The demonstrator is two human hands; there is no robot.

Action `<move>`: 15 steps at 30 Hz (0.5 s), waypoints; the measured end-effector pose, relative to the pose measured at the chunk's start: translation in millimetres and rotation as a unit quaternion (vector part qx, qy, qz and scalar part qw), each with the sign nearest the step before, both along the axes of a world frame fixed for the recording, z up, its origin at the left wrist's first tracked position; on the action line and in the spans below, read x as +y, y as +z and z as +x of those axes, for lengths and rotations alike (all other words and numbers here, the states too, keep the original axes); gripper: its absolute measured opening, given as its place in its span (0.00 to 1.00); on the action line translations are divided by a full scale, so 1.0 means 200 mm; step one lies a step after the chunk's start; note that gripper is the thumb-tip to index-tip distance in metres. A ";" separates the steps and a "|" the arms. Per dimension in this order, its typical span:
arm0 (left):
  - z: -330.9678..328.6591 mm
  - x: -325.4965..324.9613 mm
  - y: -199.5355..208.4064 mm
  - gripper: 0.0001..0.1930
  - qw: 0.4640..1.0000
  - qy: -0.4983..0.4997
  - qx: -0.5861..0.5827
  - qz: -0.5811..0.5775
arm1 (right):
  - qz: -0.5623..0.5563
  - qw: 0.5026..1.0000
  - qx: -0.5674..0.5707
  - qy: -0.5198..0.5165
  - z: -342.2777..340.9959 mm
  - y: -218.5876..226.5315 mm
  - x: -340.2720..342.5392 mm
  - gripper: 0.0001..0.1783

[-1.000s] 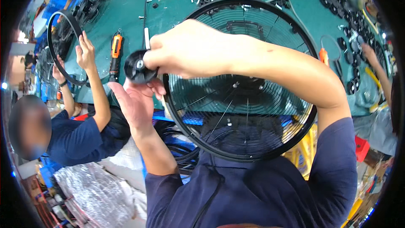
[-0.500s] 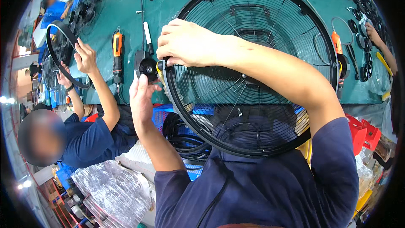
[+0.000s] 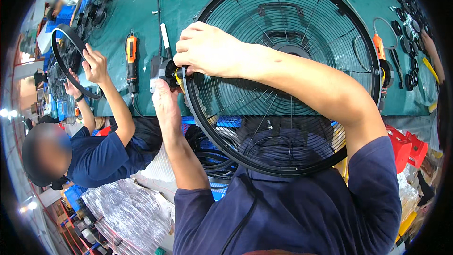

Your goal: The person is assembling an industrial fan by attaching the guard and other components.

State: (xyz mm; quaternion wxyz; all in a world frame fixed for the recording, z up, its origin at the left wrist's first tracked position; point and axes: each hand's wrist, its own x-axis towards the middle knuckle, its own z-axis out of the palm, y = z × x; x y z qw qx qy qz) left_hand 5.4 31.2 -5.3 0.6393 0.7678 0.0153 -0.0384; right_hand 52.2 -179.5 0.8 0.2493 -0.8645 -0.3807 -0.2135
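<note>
A large round fan with a black wire guard (image 3: pixel 245 108) stands tilted up in front of me, its lower rim against my shirt. My right arm crosses over it, and my right hand (image 3: pixel 205 49) is closed round the left side of its black rim. Just outside that rim, my left hand (image 3: pixel 166 104) pinches a round black knob (image 3: pixel 166 71) from below. The knob sits against a yellow and black fitting (image 3: pixel 179 76) on the rim. My left fingertips are partly hidden behind the knob. A flat dark piece (image 3: pixel 155 68) lies close beside it.
An orange and black electric screwdriver (image 3: pixel 131 59) lies left on the green table (image 3: pixel 141 19); another orange tool (image 3: pixel 378 46) is right of the fan. A white-capped marker (image 3: pixel 165 38) lies near my hands. Black round parts (image 3: pixel 406 45) crowd the right. A co-worker (image 3: pixel 104 156) holds a black ring (image 3: pixel 71 33).
My left hand has moved slightly right and turned the knob, which now sits closer to the rim fitting. My right hand keeps its place on the rim.
</note>
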 end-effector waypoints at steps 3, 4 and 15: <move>-0.01 0.00 -0.05 0.29 0.999 0.023 -0.031 -0.012 | 0.005 1.000 -0.006 0.001 0.00 -0.01 0.01 0.11; -0.02 0.00 -0.06 0.28 0.998 0.041 -0.045 -0.019 | 0.007 1.000 -0.003 0.005 0.01 0.00 0.01 0.11; -0.02 0.10 -0.01 0.20 0.993 -0.065 -0.095 0.021 | 0.021 1.000 -0.001 0.003 0.00 0.00 0.00 0.10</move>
